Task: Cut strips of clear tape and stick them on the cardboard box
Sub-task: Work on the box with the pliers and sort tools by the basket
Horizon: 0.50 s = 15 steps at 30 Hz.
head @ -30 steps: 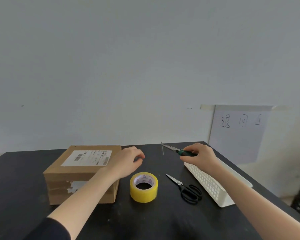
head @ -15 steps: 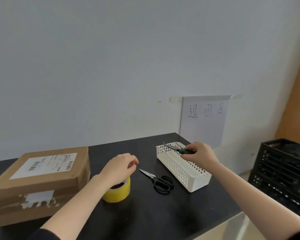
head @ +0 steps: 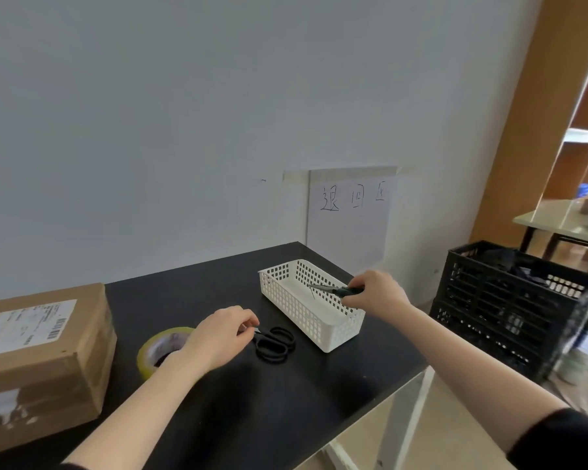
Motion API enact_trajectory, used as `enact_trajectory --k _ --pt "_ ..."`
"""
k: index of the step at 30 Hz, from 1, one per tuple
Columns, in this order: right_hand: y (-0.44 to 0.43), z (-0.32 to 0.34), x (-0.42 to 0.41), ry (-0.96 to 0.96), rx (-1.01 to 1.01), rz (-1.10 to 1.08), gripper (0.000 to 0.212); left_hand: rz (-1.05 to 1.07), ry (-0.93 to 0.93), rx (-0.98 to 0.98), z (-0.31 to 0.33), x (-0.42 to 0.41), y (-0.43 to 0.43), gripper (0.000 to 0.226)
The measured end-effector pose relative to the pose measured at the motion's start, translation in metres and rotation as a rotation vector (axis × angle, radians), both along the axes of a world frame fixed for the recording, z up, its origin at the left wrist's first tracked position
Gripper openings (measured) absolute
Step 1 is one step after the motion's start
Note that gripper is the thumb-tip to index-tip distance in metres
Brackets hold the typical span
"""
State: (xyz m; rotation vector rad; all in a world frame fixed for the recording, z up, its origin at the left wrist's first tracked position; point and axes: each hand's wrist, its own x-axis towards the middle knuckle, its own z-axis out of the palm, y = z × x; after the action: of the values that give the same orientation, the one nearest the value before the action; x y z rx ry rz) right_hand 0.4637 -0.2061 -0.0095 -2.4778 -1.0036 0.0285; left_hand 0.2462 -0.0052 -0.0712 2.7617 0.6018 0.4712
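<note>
The roll of clear tape with a yellow rim (head: 155, 349) lies flat on the black surface (head: 190, 290), just beside the right end of the brown cardboard box (head: 41, 354). The box sits at the left edge of view with a white printed shipping label on its top and torn white patches on its near side. The roll's right part is hidden under the left hand (head: 218, 337), which hangs over it knuckles up with the fingers loosely curled. Its fingertips (head: 250, 329) reach the blade end of the black-handled scissors (head: 274, 344), which lie flat on the surface to the right of the roll. Whether the fingertips pinch the scissors or only come near them cannot be told.

Right of the scissors stands a white perforated plastic basket (head: 296, 308), set at an angle near the surface's right edge. The right hand (head: 377, 295) is at the basket's far right rim, its fingers curled round the dark green handle of a slim metal-bladed tool (head: 335, 290). The blade points left over the inside of the basket.

Behind, a white paper sheet with handwritten characters (head: 350, 212) is taped to the pale wall. A black plastic crate (head: 510, 310) stands on the floor to the right of the surface.
</note>
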Motion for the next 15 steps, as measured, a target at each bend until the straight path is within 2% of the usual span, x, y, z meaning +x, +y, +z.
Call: enact_trajectory --k 15 --pt "0.004 -0.004 0.002 -0.082 -0.208 -0.041 0.014 0.011 0.019 -0.088 -0.024 -0.012 -0.006 0.021"
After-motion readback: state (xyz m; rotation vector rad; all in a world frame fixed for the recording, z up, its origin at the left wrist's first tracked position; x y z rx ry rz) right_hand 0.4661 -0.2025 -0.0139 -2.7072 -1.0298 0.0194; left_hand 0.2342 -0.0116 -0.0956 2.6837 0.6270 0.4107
